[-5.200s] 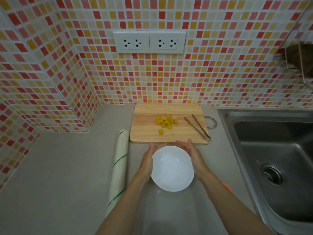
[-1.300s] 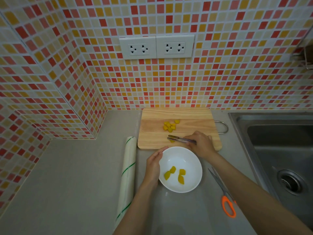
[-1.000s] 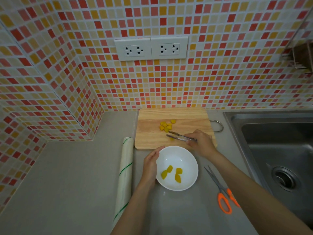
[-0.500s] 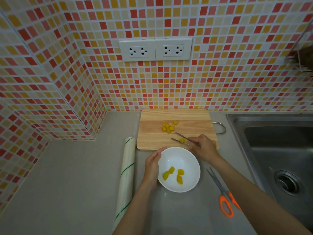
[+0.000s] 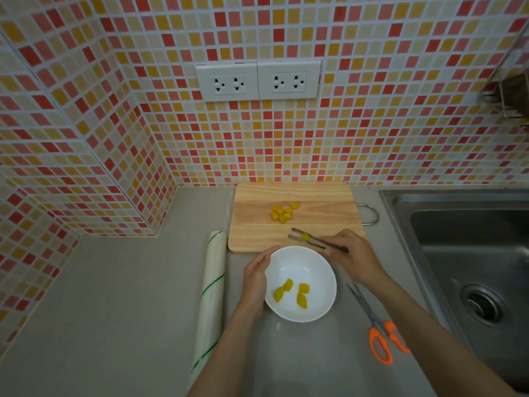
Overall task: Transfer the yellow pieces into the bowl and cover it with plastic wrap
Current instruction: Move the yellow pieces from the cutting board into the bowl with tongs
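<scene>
A white bowl (image 5: 315,262) stands on the counter in front of a wooden cutting board (image 5: 257,233). Three yellow pieces (image 5: 302,295) lie in the bowl. Several more yellow pieces (image 5: 282,213) sit in a small heap on the board. My left hand (image 5: 256,275) holds the bowl's left rim. My right hand (image 5: 353,253) grips metal tongs (image 5: 317,241), which pinch one yellow piece (image 5: 305,236) just above the board's near edge, beyond the bowl. A roll of plastic wrap (image 5: 210,293) lies on the counter left of the bowl.
Orange-handled scissors (image 5: 378,333) lie right of the bowl. A steel sink (image 5: 469,253) fills the right side. The tiled wall with two sockets (image 5: 257,81) stands behind the board, and a tiled corner juts out at left.
The tongs have taken a yellow piece from the heap and carried it back toward the bowl. My left hand has stayed on the bowl's rim.
</scene>
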Available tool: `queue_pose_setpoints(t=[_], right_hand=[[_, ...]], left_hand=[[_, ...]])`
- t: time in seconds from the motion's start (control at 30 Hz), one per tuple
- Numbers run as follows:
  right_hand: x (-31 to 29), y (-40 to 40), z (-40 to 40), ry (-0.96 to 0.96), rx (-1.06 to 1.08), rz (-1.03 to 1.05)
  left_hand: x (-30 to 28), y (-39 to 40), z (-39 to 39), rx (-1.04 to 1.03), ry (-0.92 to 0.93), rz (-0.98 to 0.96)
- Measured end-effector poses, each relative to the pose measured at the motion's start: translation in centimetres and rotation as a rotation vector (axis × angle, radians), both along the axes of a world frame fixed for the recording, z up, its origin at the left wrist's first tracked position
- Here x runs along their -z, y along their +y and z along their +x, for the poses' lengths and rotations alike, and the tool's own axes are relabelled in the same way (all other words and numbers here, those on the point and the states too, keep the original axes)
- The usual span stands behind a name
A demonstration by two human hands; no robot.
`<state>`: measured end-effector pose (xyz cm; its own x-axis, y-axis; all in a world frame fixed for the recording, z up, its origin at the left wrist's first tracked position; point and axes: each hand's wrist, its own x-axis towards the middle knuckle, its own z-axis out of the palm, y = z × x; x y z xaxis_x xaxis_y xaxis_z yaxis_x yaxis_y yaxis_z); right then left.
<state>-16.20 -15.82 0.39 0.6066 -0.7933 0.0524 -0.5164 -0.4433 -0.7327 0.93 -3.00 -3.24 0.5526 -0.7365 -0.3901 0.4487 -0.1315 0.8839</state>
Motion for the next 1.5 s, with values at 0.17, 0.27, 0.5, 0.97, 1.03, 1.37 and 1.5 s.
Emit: queue_pose_setpoints(t=[0.17, 0.27, 0.5, 0.97, 1.03, 1.37, 1.5], right_hand=[[-1.4, 2.1, -1.8, 0.05, -0.164, 0.077], [-1.5, 1.0, -1.0, 0.021, -0.087, 0.062], [0.3, -3.6, 4.7, 0.215, 0.038, -0.055], [1.8, -4.1, 7.1, 0.228, 0.128, -0.101], [1.2, -3.4, 6.2, 0.156, 0.118, -0.119], [-2.3, 2.5, -2.6, 0.048, -0.176, -0.134], [-2.5, 3.1, -3.3, 0.124, -0.25, -0.09]], left_hand=[[0.0, -0.1, -0.1, 0.001, 0.026, -0.01], [-0.2, 0.0, -0.2, -0.012, 0.032, -0.004], [-1.1, 0.3, -0.4, -0.001, 0.042, 0.007], [-1.7, 0.4, -0.3, 0.007, 0.031, -0.017], [-1.6, 0.4, -0.3, 0.01, 0.026, -0.022], [-1.1, 0.2, 0.0, -0.002, 0.039, -0.012], [-1.0, 0.2, -0.1, -0.01, 0.025, -0.011]])
